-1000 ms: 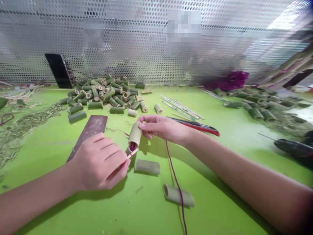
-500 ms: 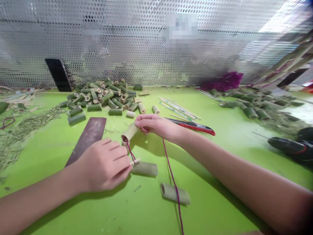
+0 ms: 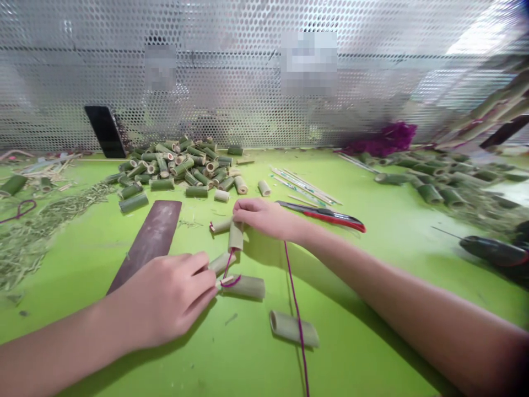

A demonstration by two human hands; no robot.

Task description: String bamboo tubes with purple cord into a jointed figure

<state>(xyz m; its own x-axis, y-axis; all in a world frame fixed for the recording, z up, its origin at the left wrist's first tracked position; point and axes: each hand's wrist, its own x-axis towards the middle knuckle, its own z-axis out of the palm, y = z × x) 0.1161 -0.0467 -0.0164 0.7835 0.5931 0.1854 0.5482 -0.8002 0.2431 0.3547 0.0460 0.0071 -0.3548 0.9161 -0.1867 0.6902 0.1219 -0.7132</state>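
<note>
My right hand (image 3: 264,218) is closed with its fingertips on the upper end of a short peeled bamboo tube (image 3: 236,237), held tilted with its lower end toward me. A purple cord (image 3: 228,263) comes out of that lower end and reaches a thin pale stick (image 3: 226,280). My left hand (image 3: 176,295) pinches this stick; its fingertips are partly hidden. Another length of purple cord (image 3: 292,281) trails from under my right hand across a loose bamboo piece (image 3: 294,328). More peeled pieces lie close by: one bamboo piece (image 3: 247,287) under the stick, another with a purple knot behind the held tube.
A dark flat strip (image 3: 151,237) lies left of centre. Beyond it are a pile of green bamboo pieces (image 3: 182,165) and an upright phone (image 3: 106,131). A red-black utility knife (image 3: 330,216) and thin sticks (image 3: 306,184) lie behind my right arm; a drill (image 3: 491,250) is at right.
The tube in my right hand has swung from slanting left to nearly pointing at me. My left hand has shifted slightly down and left with the stick, and the knotted piece behind now shows.
</note>
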